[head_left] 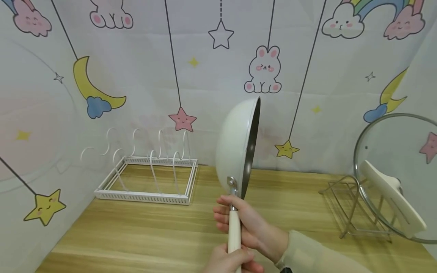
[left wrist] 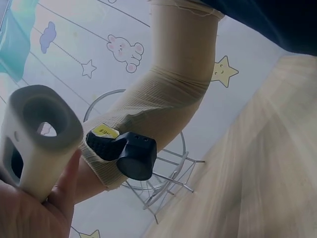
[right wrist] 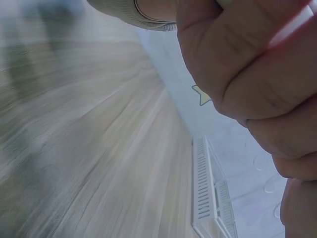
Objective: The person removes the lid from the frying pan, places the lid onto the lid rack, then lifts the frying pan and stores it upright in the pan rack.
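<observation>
A cream wok (head_left: 233,146) with a dark inside is held up on its side, its bowl at the top and its dark face turned right. Its cream handle (head_left: 234,229) points down toward the person. My right hand (head_left: 254,227) grips the upper handle, close to the metal joint; in the right wrist view its curled fingers (right wrist: 267,74) fill the upper right. Lower down, my left hand (head_left: 232,259) holds the handle near its end. The left wrist view shows the handle's hollow, holed end (left wrist: 44,124) against that hand.
A white rack (head_left: 143,197) with several curved wire dividers stands at the back left of the wooden table (head_left: 153,227). On the right, a metal wire stand (head_left: 348,223) supports a glass lid (head_left: 385,132) with a long cream handle piece (head_left: 392,197). A printed cloth (head_left: 211,83) hangs behind.
</observation>
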`<state>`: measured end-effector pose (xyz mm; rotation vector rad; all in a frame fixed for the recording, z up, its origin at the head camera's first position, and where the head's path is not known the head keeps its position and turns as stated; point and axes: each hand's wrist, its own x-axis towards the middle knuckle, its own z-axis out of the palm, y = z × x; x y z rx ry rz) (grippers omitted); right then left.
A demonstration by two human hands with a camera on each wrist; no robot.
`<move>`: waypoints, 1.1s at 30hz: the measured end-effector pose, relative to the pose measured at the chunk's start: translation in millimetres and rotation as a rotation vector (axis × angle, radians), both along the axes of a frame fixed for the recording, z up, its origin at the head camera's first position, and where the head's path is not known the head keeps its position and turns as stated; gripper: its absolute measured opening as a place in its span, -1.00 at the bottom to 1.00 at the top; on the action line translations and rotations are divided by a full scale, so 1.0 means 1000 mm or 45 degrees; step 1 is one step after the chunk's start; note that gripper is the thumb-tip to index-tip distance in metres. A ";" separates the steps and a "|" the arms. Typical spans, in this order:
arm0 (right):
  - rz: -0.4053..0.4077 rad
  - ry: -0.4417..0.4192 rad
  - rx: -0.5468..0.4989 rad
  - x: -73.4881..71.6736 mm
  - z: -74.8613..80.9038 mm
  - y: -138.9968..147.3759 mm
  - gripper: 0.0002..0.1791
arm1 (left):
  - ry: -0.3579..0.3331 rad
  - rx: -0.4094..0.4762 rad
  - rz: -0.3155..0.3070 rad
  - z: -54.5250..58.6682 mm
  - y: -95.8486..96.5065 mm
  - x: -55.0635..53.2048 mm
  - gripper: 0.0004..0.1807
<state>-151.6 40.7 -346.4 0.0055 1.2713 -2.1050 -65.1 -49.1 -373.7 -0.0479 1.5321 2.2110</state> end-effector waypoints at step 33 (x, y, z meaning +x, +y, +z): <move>0.007 -0.010 -0.093 0.003 0.011 -0.016 -0.77 | 0.029 0.073 -0.082 0.014 -0.021 0.001 -0.54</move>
